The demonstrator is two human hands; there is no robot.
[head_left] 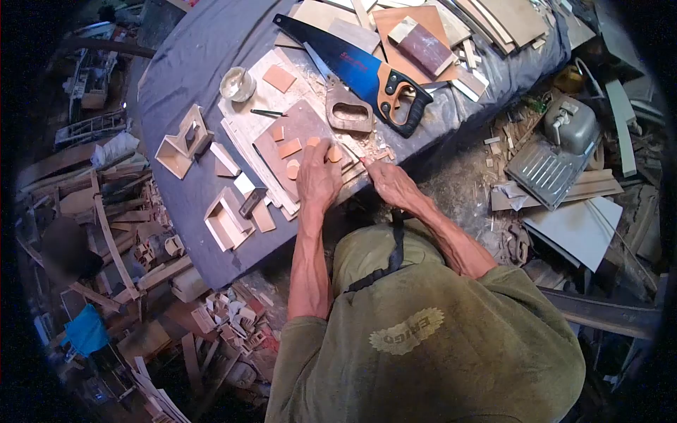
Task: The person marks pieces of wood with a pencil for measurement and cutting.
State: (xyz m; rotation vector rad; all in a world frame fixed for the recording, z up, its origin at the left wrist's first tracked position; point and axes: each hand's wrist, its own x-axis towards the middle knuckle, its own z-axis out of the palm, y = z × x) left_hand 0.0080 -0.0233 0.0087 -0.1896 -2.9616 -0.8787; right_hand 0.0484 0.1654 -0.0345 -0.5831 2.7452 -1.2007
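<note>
Two hands of mine were at work near the edge of the counter (204, 240). My left hand (319, 176) had its fingers bent and partly closed among small wooden pieces (293, 169), which lay on a brown board (302, 121); I could not tell whether it gripped one. My right hand (395, 185), just beside it, was curled closed around a thin thing (364, 161) with a red end, too small to make out. Beyond the board lay a saw (345, 62), with a pencil (269, 113) and a jar (238, 84) to the left.
</note>
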